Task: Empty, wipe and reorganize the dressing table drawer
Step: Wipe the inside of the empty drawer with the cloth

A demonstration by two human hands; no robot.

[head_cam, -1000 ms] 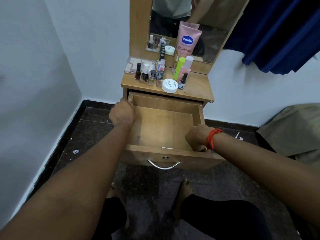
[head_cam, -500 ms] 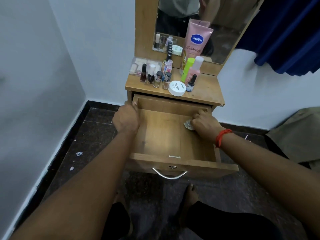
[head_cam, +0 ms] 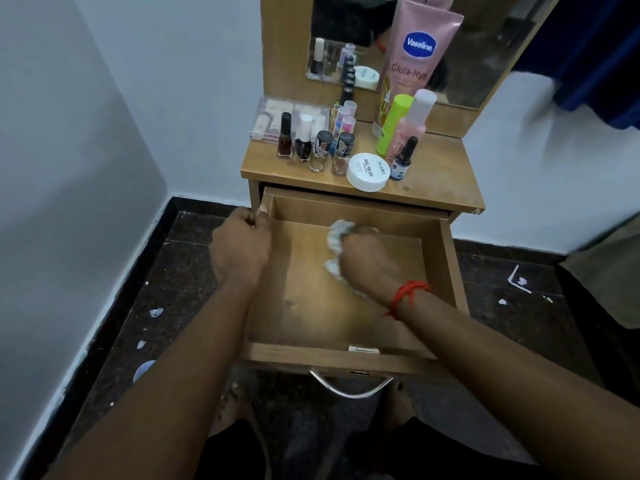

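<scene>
The wooden drawer [head_cam: 446, 271] of the dressing table is pulled out, and nothing lies in it besides the cloth. My right hand [head_cam: 370, 261] presses a crumpled white cloth [head_cam: 336, 237] on the drawer floor, near the back middle. My left hand [head_cam: 239, 247] grips the drawer's left side wall near its back corner. On the table top [head_cam: 436, 174] stand several nail polish bottles [head_cam: 304, 143], a white round jar [head_cam: 368, 172], a green tube [head_cam: 393, 123], a pink bottle [head_cam: 414, 123] and a tall pink lotion tube [head_cam: 417, 53].
A mirror [head_cam: 485, 46] rises behind the table top. A clear plastic case [head_cam: 273, 116] sits at the top's back left. White walls close in on the left and behind. Small scraps litter the dark floor [head_cam: 166, 292]. My feet are below the metal drawer handle [head_cam: 349, 389]. Blue fabric [head_cam: 595, 50] hangs at the upper right.
My right hand moved with the cloth from the drawer's front right corner to the back right, then leftward to the back middle. My left hand stayed on the left wall.
</scene>
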